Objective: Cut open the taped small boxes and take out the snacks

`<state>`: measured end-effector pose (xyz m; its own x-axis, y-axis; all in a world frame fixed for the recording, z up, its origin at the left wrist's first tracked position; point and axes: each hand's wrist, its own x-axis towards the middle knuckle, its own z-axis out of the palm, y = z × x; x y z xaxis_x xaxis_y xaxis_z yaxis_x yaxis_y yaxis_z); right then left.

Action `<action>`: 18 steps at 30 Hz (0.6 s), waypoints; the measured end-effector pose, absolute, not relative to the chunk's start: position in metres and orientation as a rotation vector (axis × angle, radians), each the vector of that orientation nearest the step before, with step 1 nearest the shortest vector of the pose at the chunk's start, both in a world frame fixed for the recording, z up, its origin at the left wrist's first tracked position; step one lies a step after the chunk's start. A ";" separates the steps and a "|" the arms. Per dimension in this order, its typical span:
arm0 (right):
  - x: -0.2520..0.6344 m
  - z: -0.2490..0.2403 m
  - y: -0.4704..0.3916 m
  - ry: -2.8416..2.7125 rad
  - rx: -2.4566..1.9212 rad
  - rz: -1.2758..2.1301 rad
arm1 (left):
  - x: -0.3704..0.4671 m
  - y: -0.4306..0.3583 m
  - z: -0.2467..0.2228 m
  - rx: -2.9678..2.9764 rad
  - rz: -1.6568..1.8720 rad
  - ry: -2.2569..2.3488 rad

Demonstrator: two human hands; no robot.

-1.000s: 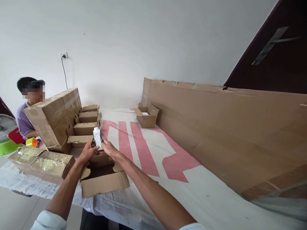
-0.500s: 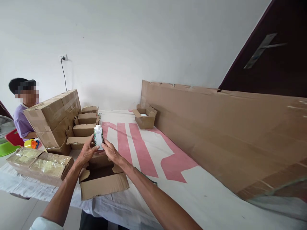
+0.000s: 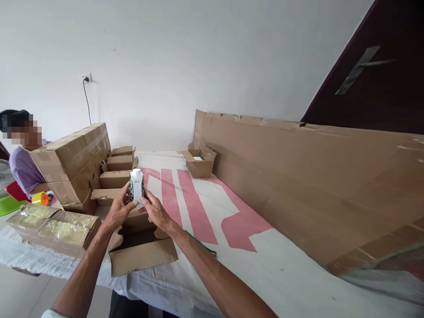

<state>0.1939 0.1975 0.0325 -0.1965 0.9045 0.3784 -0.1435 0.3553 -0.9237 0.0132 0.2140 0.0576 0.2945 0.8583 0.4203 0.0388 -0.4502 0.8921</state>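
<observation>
Between my two hands is a small white drink carton (image 3: 137, 187) with a white cap and a green leafy pattern on its sides. It is held upright. My left hand (image 3: 119, 208) grips its left side, thumb on the front near the bottom. On the other side my right hand (image 3: 155, 210) closes on it, thumb also on the front. Below both hands an open cardboard box (image 3: 144, 257) stands at the table's near edge; its inside is dark, and I cannot make out any contents.
Several open cardboard boxes (image 3: 115, 179) line the left, beside stacked closed boxes (image 3: 71, 157). A taped box (image 3: 54, 227) lies at the near left. Another open box (image 3: 200, 168) stands far back against a long cardboard panel (image 3: 298, 190). A person in purple (image 3: 24, 165) sits behind the stack.
The carton has risen slightly and tilted a little in my hands, still held by both. The person at the left has shifted leftward and lower.
</observation>
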 end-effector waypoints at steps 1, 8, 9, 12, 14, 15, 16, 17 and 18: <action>0.194 0.032 0.195 -1.450 -0.734 1.116 | 0.014 0.211 0.059 1.737 1.261 0.808; 0.206 0.015 0.185 -1.630 -0.706 0.863 | 0.011 0.197 0.068 1.600 1.223 0.820; 0.212 0.009 0.186 -1.646 -0.721 0.815 | 0.006 0.197 0.071 1.574 1.232 0.839; 0.233 -0.018 0.195 -1.561 -0.865 0.709 | -0.012 0.201 0.085 1.494 1.370 0.924; 0.245 -0.038 0.202 -1.428 -0.977 0.777 | -0.027 0.205 0.096 1.450 1.471 0.997; 0.249 -0.047 0.204 -1.360 -1.010 0.857 | -0.034 0.207 0.101 1.441 1.497 1.032; 0.251 -0.055 0.205 -1.309 -1.020 0.952 | -0.040 0.209 0.105 1.439 1.505 1.065; 0.252 -0.061 0.204 -1.280 -1.004 1.051 | -0.045 0.211 0.108 1.440 1.494 1.098; 0.252 -0.066 0.203 -1.269 -0.967 1.145 | -0.049 0.212 0.109 1.443 1.466 1.134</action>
<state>0.2522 0.2025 -0.0659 -0.0474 0.9788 0.1995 -0.0987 0.1941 -0.9760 -0.0489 0.2124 0.1088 -0.0598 0.9493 0.3087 0.0601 -0.3053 0.9504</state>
